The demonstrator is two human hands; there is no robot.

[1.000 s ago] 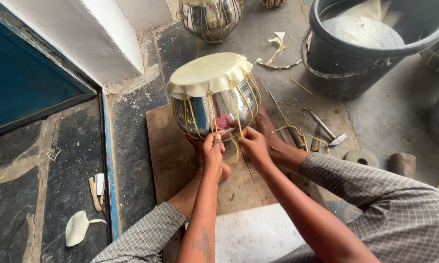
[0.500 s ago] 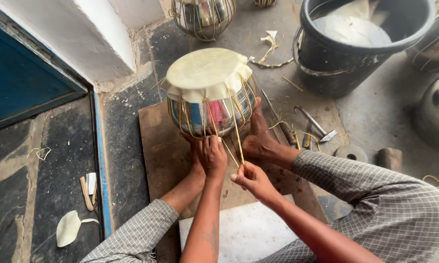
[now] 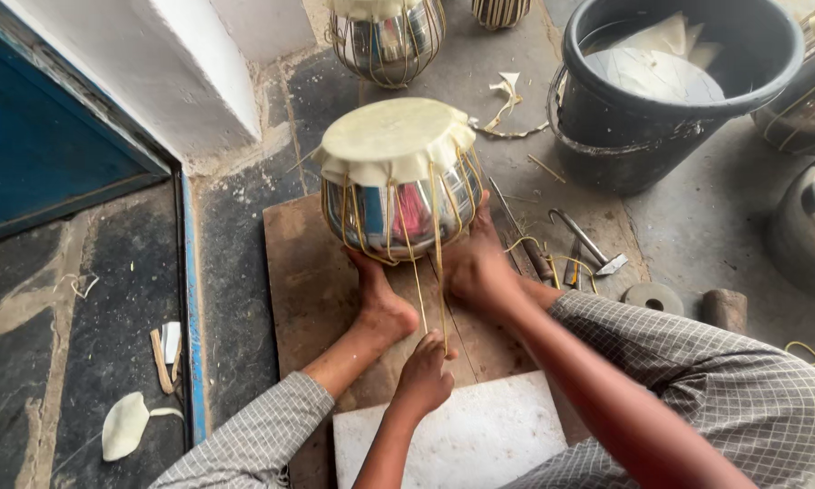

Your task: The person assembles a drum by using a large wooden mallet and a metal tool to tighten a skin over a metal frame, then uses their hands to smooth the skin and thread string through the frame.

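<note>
A shiny metal drum shell [image 3: 398, 213] with a pale hide [image 3: 394, 140] stretched over its top stands on a wooden board [image 3: 303, 272]. Thin yellow straps [image 3: 439, 290] run down its sides. My left hand [image 3: 423, 376] is closed on straps pulled taut from the drum's lower edge toward me. Against the drum's lower right side, my right hand [image 3: 478, 263] presses with its thumb up along the shell. A bare foot [image 3: 380, 308] braces the drum from below on the left.
A white slab [image 3: 480, 435] lies near me on the board. A black bucket [image 3: 661, 118] holding pale hide pieces stands at the back right. Metal tools [image 3: 588, 244], a round disc [image 3: 652, 296], another laced drum [image 3: 389, 41] and metal shells [image 3: 810, 226] surround the board. A blue door [image 3: 45, 154] is at the left.
My left hand has come away from the drum's underside toward me, drawing the straps. My right hand has gone from pulling a strap up to the drum's side.
</note>
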